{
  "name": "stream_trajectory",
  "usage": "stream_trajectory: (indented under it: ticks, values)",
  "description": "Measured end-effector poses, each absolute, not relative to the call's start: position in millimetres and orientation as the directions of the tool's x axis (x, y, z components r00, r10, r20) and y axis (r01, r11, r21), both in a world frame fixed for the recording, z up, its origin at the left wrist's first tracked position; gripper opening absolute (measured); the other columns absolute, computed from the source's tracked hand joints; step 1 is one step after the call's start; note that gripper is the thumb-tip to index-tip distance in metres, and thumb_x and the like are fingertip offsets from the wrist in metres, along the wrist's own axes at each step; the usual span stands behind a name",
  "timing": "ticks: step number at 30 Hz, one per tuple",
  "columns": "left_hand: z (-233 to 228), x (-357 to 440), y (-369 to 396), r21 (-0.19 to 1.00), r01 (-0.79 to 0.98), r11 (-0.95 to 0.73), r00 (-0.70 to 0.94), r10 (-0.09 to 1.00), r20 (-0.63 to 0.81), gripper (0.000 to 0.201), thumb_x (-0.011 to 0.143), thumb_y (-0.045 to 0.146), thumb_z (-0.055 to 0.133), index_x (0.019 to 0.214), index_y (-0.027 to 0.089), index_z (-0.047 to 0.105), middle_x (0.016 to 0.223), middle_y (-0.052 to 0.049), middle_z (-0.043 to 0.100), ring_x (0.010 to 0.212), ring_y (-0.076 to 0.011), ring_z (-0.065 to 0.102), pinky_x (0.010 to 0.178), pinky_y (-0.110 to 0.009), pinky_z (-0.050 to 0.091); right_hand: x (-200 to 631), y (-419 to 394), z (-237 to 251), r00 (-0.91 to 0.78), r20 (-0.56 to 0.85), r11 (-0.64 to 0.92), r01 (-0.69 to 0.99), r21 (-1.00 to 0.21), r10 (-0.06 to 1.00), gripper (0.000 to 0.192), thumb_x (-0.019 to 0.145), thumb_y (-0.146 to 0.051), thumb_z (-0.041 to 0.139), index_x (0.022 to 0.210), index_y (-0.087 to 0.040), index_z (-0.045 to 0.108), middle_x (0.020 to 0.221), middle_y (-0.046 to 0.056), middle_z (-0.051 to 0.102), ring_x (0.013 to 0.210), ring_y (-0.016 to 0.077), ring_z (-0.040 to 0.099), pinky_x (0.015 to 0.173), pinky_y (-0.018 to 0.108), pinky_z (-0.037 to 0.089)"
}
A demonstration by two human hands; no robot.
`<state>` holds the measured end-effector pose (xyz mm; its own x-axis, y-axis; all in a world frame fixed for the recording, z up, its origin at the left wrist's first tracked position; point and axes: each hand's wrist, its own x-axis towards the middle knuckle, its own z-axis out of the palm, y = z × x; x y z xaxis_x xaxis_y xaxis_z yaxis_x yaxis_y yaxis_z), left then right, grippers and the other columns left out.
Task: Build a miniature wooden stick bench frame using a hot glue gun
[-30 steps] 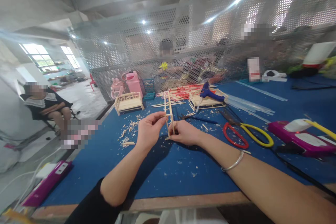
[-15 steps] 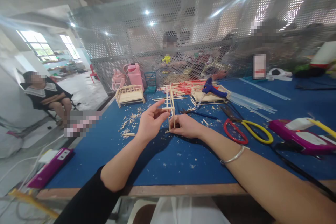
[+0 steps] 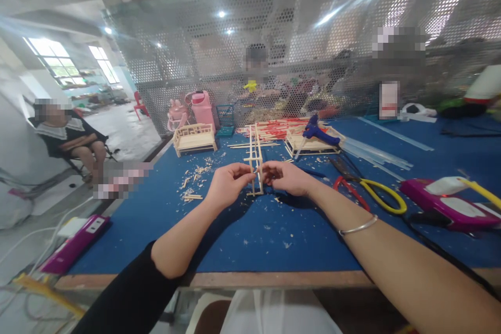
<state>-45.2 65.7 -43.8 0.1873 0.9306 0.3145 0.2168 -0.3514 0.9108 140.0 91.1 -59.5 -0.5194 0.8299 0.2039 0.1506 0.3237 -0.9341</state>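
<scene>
stick frame [image 3: 255, 159] upright between both hands; left hand [image 3: 226, 186] and right hand [image 3: 287, 177] pinching its lower rungs

Blue table [image 3: 242, 240] — wood scraps [image 3: 193, 180], scissors [image 3: 368, 193]

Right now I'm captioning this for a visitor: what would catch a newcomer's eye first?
Both hands, left hand and right hand, pinch a small upright wooden stick frame at the middle of the blue table. To the right lie red-and-yellow-handled scissors; behind, a blue glue gun rests on a miniature wooden bed.
</scene>
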Motion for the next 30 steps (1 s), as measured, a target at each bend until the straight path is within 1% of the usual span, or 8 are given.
stream_trajectory:
  ticks: [4, 7, 13, 17, 22, 26, 28, 30]
  values:
    - [-40.8, -46.6, 64.0, 0.905, 0.213, -0.367, 0.155, 0.928, 0.34, 0.02, 0.063, 0.032, 0.071, 0.075, 0.016, 0.067, 0.071, -0.002, 0.071, 0.062, -0.0137, 0.062, 0.063, -0.027, 0.05, 143.7, 94.2, -57.3, -0.352, 0.27, 0.362, 0.229, -0.904, 0.896, 0.025, 0.058, -0.011, 0.049, 0.08, -0.017, 0.061, 0.066, -0.002, 0.063, 0.066, 0.0131, 0.058, 0.072, 0.029, 0.046]
    - [-38.0, -48.0, 62.5, 0.912, 0.195, -0.36, 0.122, 0.932, 0.341, 0.021, 0.061, 0.032, 0.072, 0.073, 0.016, 0.067, 0.069, -0.002, 0.07, 0.063, -0.0145, 0.063, 0.066, -0.028, 0.051, 140.7, 91.3, -55.1, -0.319, 0.308, 0.4, 0.283, -0.872, 0.896, 0.029, 0.057, -0.01, 0.046, 0.078, -0.018, 0.063, 0.065, -0.002, 0.063, 0.064, 0.0132, 0.057, 0.069, 0.027, 0.045]
    - [-35.4, -48.5, 61.3, 0.913, 0.184, -0.363, 0.113, 0.931, 0.347, 0.021, 0.059, 0.031, 0.072, 0.072, 0.016, 0.068, 0.068, -0.003, 0.071, 0.064, -0.0159, 0.064, 0.068, -0.029, 0.051, 131.5, 79.8, -51.4, -0.449, 0.3, 0.464, 0.318, -0.827, 0.842, 0.029, 0.055, -0.008, 0.045, 0.076, -0.016, 0.063, 0.066, -0.002, 0.061, 0.058, 0.0107, 0.051, 0.058, 0.023, 0.042]
    - [-34.7, -48.4, 60.6, 0.903, 0.215, -0.372, 0.106, 0.928, 0.357, 0.019, 0.061, 0.031, 0.072, 0.072, 0.017, 0.068, 0.069, -0.003, 0.071, 0.064, -0.0166, 0.064, 0.068, -0.03, 0.051, 129.3, 79.4, -52.8, -0.446, 0.286, 0.469, 0.379, -0.798, 0.848, 0.031, 0.057, -0.003, 0.046, 0.079, -0.017, 0.062, 0.066, -0.002, 0.061, 0.061, 0.0105, 0.054, 0.062, 0.022, 0.045]
    - [-37.2, -48.6, 61.9, 0.907, 0.211, -0.364, 0.106, 0.931, 0.349, 0.024, 0.062, 0.034, 0.072, 0.078, 0.016, 0.068, 0.071, -0.003, 0.071, 0.064, -0.0156, 0.063, 0.066, -0.029, 0.05, 130.7, 84.2, -57.0, -0.376, 0.272, 0.406, 0.345, -0.846, 0.886, 0.034, 0.066, -0.003, 0.048, 0.093, -0.017, 0.062, 0.08, 0.0, 0.065, 0.067, 0.0106, 0.063, 0.065, 0.023, 0.048]
    - [-39.0, -48.0, 63.1, 0.909, 0.2, -0.366, 0.114, 0.93, 0.35, 0.027, 0.062, 0.036, 0.073, 0.079, 0.015, 0.068, 0.071, -0.003, 0.07, 0.062, -0.0147, 0.062, 0.063, -0.028, 0.05, 129.2, 79.2, -53.9, -0.465, 0.294, 0.483, 0.363, -0.797, 0.835, 0.04, 0.064, -0.004, 0.054, 0.101, -0.018, 0.063, 0.091, 0.002, 0.068, 0.073, 0.0121, 0.063, 0.067, 0.023, 0.049]
    - [-39.1, -47.5, 63.4, 0.904, 0.204, -0.376, 0.119, 0.926, 0.358, 0.026, 0.063, 0.036, 0.072, 0.078, 0.015, 0.068, 0.07, -0.003, 0.07, 0.063, -0.0149, 0.062, 0.063, -0.028, 0.05, 126.2, 75.1, -50.7, -0.532, 0.287, 0.537, 0.402, -0.742, 0.796, 0.036, 0.065, -0.006, 0.058, 0.099, -0.017, 0.066, 0.09, 0.003, 0.069, 0.077, 0.0141, 0.063, 0.069, 0.024, 0.048]
    - [-39.1, -47.4, 63.5, 0.901, 0.206, -0.381, 0.118, 0.924, 0.364, 0.025, 0.063, 0.035, 0.072, 0.078, 0.016, 0.068, 0.071, -0.003, 0.07, 0.063, -0.0152, 0.063, 0.064, -0.028, 0.051, 123.7, 72.5, -47.6, -0.589, 0.261, 0.583, 0.46, -0.669, 0.765, 0.021, 0.071, -0.014, 0.059, 0.09, -0.015, 0.069, 0.084, 0.003, 0.07, 0.075, 0.0155, 0.062, 0.072, 0.026, 0.047]
